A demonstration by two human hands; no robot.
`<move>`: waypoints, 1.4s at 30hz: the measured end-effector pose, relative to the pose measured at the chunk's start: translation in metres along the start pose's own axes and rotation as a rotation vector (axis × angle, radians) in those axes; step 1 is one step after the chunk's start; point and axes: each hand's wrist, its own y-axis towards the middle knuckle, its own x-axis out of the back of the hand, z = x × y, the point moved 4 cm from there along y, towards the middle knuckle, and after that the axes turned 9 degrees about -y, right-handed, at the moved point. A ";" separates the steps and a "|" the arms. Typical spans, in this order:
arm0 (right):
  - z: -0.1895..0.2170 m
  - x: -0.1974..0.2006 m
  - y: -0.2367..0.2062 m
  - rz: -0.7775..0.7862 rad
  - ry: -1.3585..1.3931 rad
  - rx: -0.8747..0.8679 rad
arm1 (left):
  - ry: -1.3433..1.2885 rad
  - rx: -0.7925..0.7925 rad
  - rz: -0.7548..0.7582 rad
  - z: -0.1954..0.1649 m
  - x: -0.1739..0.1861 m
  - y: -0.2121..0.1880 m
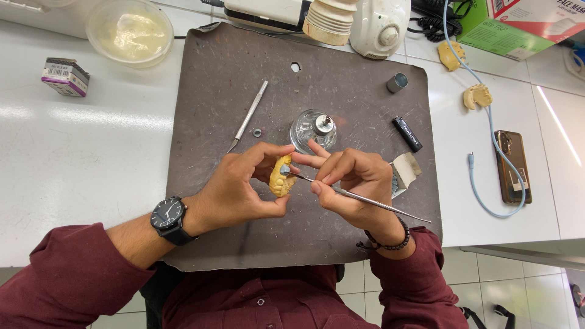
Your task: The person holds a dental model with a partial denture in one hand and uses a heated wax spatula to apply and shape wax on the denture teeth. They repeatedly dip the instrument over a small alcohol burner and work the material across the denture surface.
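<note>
My left hand [241, 186] grips a small yellow dental cast [280, 181] between thumb and fingers, above a dark grey mat [341, 91]. A bluish wax tooth sits at the cast's top. My right hand [353, 180] pinches a thin metal carving tool [365, 200], held like a pen. Its tip touches the bluish tooth. The tool's long handle runs out to the right past my wrist.
On the mat lie a glass spirit lamp [315, 130], a second metal tool [248, 116], a black lighter [407, 133] and a small metal cap [397, 82]. Two more yellow casts [477, 95], a phone [513, 166] with cable, a bowl [130, 30] and a white machine [378, 25] stand around it.
</note>
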 end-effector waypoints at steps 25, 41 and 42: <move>-0.001 0.001 -0.001 -0.026 0.003 -0.022 | 0.007 -0.002 0.003 0.000 -0.002 0.000; -0.001 0.001 -0.001 -0.025 -0.013 -0.018 | 0.015 -0.002 0.008 0.001 -0.001 0.000; -0.002 0.001 0.000 -0.025 -0.007 -0.019 | 0.020 -0.006 0.011 0.001 -0.001 0.000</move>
